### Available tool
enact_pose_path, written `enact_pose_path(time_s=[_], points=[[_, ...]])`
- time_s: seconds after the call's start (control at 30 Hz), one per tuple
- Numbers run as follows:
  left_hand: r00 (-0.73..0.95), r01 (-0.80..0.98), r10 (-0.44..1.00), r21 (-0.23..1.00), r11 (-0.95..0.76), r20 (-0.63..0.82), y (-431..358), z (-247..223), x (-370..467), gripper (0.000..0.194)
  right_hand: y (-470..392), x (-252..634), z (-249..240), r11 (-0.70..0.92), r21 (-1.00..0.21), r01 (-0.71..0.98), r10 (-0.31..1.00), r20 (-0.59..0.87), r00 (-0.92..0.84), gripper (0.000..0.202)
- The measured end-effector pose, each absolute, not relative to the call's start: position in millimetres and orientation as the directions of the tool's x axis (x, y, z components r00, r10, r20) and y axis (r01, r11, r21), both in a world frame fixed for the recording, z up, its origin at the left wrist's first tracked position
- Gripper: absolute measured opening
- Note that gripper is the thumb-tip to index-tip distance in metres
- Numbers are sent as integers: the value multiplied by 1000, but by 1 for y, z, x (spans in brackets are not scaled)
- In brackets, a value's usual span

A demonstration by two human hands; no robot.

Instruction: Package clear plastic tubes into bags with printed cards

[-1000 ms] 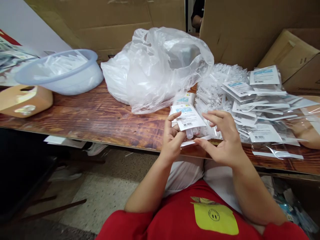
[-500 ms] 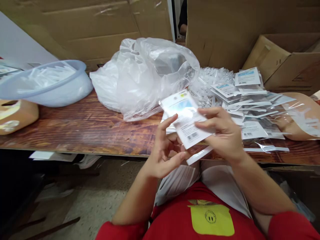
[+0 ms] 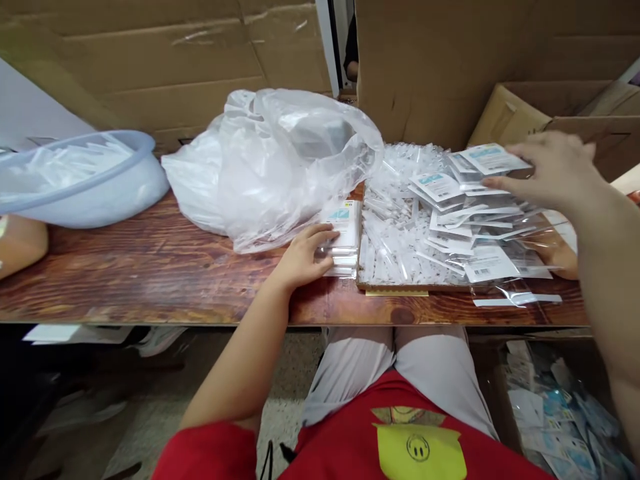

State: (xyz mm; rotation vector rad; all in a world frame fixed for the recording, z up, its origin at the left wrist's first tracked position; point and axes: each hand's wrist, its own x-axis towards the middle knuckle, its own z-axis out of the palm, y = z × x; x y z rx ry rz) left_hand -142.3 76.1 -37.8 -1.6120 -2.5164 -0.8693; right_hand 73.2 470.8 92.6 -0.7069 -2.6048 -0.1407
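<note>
My left hand [image 3: 306,259] rests on a neat stack of printed card packets [image 3: 346,227], its fingertips on the top one and its thumb at the near edge. Over the loose pile of clear packets with white printed cards [image 3: 493,260], my right hand [image 3: 557,170] is held with thumb and fingers apart, near the topmost packet [image 3: 493,159]; whether it touches that packet I cannot tell. Between the stack and the pile lies a shallow tray filled with small clear plastic pieces [image 3: 395,250].
A crumpled plastic bag [image 3: 240,173] bulges behind the stack. At left stands a blue basin [image 3: 125,183] of white strips, by an orange container [image 3: 23,243]. Cardboard boxes [image 3: 510,117] stand behind. A box below the table holds more packets [image 3: 555,413].
The packet both hands held up has left them. My left hand has lowered to the stack, and my right hand has moved right and away, over the pile.
</note>
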Motion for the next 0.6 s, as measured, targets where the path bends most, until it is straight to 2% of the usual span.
enact_pose_path(time_s=[0.07,0.1,0.2,0.3,0.5,0.6], points=[[-495,834,799,445,327,341,74,-42,-143,58,439,68,91,922,34,386,304,557,-773,64],[-509,830,783,444,338,356,73,-43,-142,58,422,61,89,949,50,312,239,534,-811,56],[-538,824,746,430,368,393,71,-45,-142,58,375,28,79,995,29,96,86,255,-963,37],[-567,812,718,418,407,403,70,-46,-143,55,349,-15,64,993,-39,113,114,36,-993,34],[-548,831,703,392,396,452,68,-49,-144,54,331,-85,38,965,-24,261,257,-106,-961,37],[-503,861,708,360,360,496,68,-51,-145,50,327,-95,38,958,-16,287,280,-174,-944,38]])
